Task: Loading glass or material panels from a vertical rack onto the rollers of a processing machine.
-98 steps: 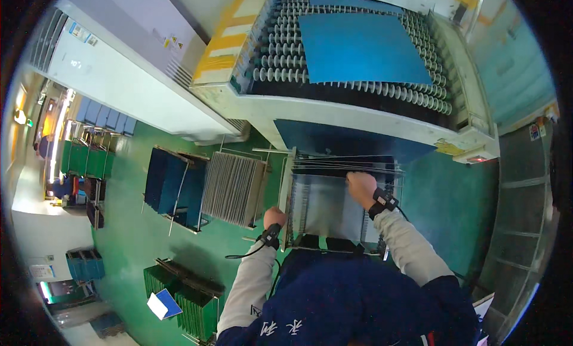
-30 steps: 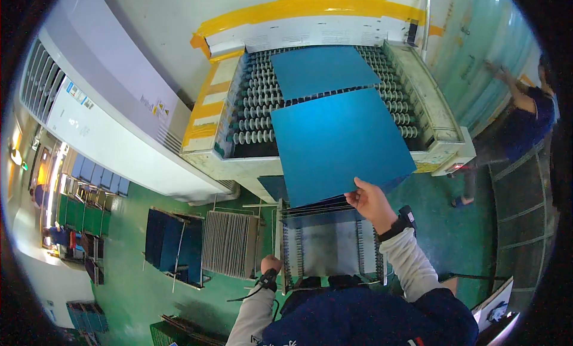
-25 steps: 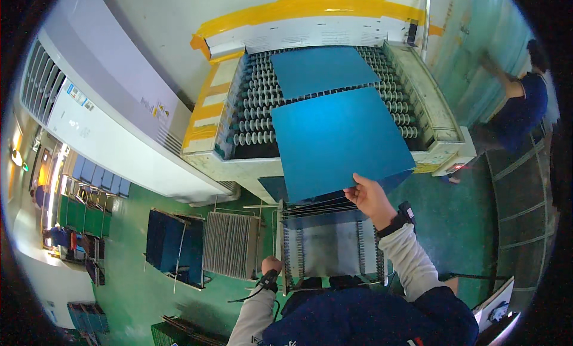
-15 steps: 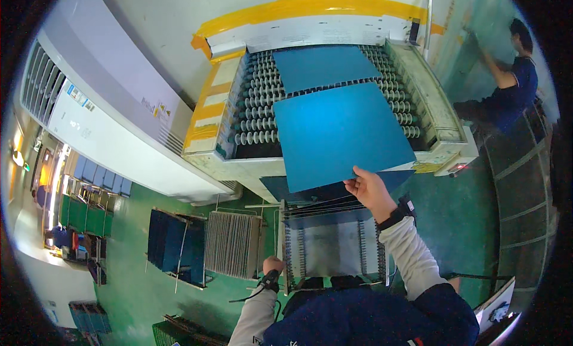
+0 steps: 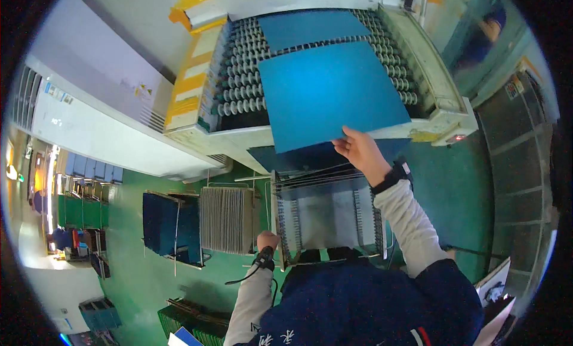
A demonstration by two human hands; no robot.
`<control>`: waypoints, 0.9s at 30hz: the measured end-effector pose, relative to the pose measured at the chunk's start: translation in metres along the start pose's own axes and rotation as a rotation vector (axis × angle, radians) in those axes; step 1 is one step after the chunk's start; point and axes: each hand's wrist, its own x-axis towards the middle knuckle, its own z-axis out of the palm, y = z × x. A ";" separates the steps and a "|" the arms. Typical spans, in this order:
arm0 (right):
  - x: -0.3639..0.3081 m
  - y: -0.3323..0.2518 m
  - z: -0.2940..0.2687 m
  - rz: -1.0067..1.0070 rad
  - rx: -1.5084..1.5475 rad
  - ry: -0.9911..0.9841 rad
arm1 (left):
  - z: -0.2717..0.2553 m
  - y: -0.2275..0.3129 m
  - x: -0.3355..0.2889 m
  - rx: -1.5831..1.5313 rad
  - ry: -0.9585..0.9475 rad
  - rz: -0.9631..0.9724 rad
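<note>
My right hand (image 5: 360, 152) pinches the near edge of a blue sheet-like panel (image 5: 331, 95) between thumb and fingers. The panel lies over the front rollers of a roller conveyor (image 5: 243, 90), and its near edge sticks out past the machine's front. Behind it, a second blue panel (image 5: 313, 29) rests flat on the rollers. My left hand (image 5: 267, 241) is closed on the left side of a slotted metal rack (image 5: 285, 223) standing before me; its fingers are partly hidden. A dark panel (image 5: 388, 149) shows below the held one, at the machine's front.
Left of the rack, on the green floor (image 5: 128, 274), stand a rack of grey panels (image 5: 227, 220) and one of dark blue panels (image 5: 164, 226). A large white cabinet (image 5: 113, 131) flanks the machine. Another person (image 5: 486, 38) is at the far right, near a mesh frame (image 5: 519, 185).
The view has shifted, so the machine and racks sit higher in the picture. Both hands keep their hold. The other person at the right has moved farther back and shows less.
</note>
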 end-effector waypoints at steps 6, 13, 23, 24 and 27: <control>-0.010 0.012 -0.004 0.051 -0.204 -0.092 | 0.007 -0.005 -0.001 -0.019 0.023 0.035; -0.021 0.092 -0.052 -0.172 -1.183 -0.137 | 0.007 -0.013 0.002 -0.160 0.060 -0.144; -0.057 0.101 -0.039 -0.847 -1.666 -0.144 | -0.006 0.008 -0.010 -0.149 0.027 -0.187; -0.057 0.101 -0.037 -0.850 -1.696 -0.169 | -0.007 0.008 -0.012 -0.157 0.020 -0.204; -0.053 0.112 -0.042 -0.759 -1.772 -0.214 | -0.003 0.001 -0.007 -0.137 0.021 -0.177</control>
